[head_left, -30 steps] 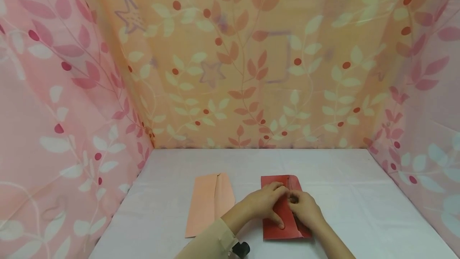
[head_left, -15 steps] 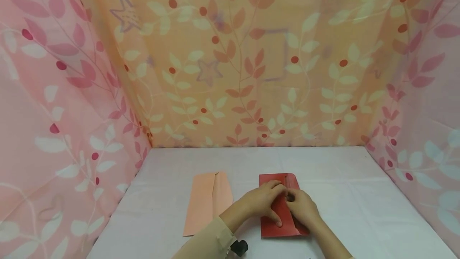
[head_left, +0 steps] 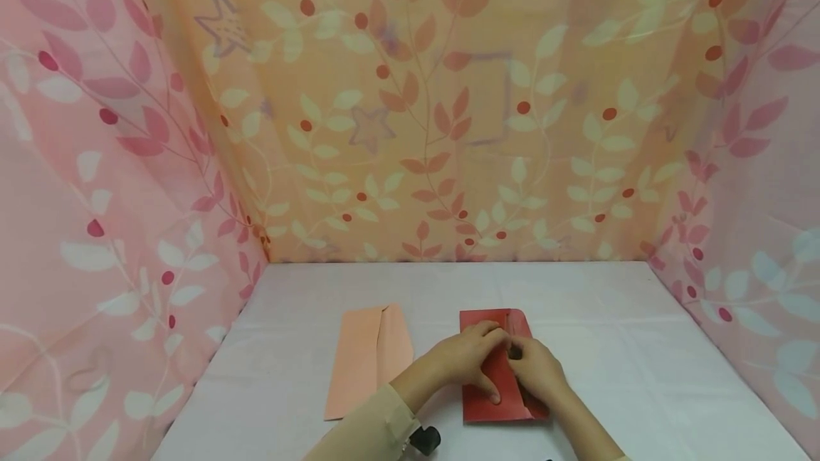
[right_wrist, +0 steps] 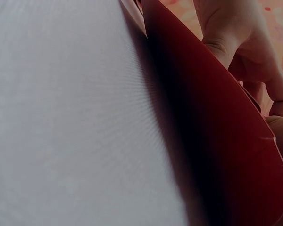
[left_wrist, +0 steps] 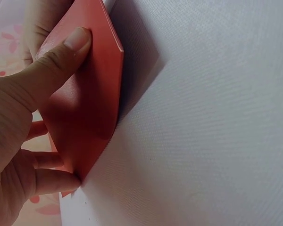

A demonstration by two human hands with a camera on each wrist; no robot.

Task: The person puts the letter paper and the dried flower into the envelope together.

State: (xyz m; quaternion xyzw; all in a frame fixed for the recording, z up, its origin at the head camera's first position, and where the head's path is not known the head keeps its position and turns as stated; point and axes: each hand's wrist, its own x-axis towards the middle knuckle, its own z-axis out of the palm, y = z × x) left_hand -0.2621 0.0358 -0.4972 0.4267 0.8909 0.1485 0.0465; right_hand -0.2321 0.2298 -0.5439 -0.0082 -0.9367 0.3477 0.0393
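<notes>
A red paper envelope [head_left: 487, 411] lies on the white table with its flap [head_left: 520, 320] folded out to the right. My left hand [head_left: 470, 358] holds it, the thumb on its front face and the other fingers bent at the opening. In the left wrist view, the red envelope [left_wrist: 80, 99] bows up under that thumb. My right hand [head_left: 538, 368] is curled at the opening beside the left fingertips, a dark gap showing between its thumb and finger. The flap hides most of it in the right wrist view. Left of them lies a peach envelope [head_left: 359, 361], its flap also turned out.
The white table [head_left: 640, 361] is bounded by patterned curtains [head_left: 410, 126] at the back and sides. A black device [head_left: 426, 440] is worn at the left wrist, below the beige sleeve [head_left: 378, 422].
Both hands keep nearly the same place on the red envelope. The whole head view has shifted slightly left.
</notes>
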